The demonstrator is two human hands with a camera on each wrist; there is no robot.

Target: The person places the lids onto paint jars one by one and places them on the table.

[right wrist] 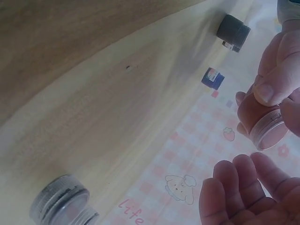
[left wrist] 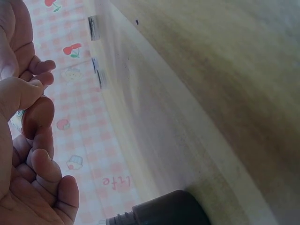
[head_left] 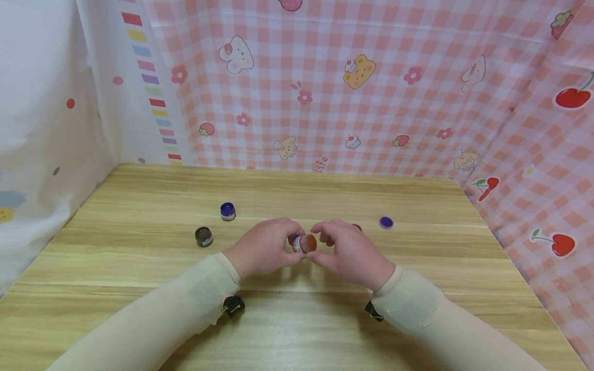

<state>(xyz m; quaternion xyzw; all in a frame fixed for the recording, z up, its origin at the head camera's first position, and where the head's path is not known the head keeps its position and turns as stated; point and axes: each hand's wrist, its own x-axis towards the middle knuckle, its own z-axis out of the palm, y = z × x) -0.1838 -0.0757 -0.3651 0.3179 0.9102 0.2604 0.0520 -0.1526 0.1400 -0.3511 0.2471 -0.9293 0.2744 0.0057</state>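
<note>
My left hand [head_left: 266, 246] pinches a small jar of orange-brown stuff [head_left: 306, 243], tilted with its round end toward my right hand [head_left: 350, 252]. The right hand's thumb lies beside the jar's lower edge, and its fingers arch loosely near it without gripping. In the right wrist view the jar [right wrist: 265, 122] is held above the spread, slightly bent fingers of the right hand [right wrist: 248, 192]. The left wrist view shows the jar [left wrist: 37, 117] between the left thumb and fingers.
Left on the wooden table [head_left: 287, 330] stand a blue-purple jar [head_left: 228, 211] and a dark jar [head_left: 203, 236]. Right of my hands lies a purple lid [head_left: 386, 222]; a brownish round thing [head_left: 357, 226] is partly hidden behind the right hand. Patterned cloth [head_left: 325, 103] hangs behind.
</note>
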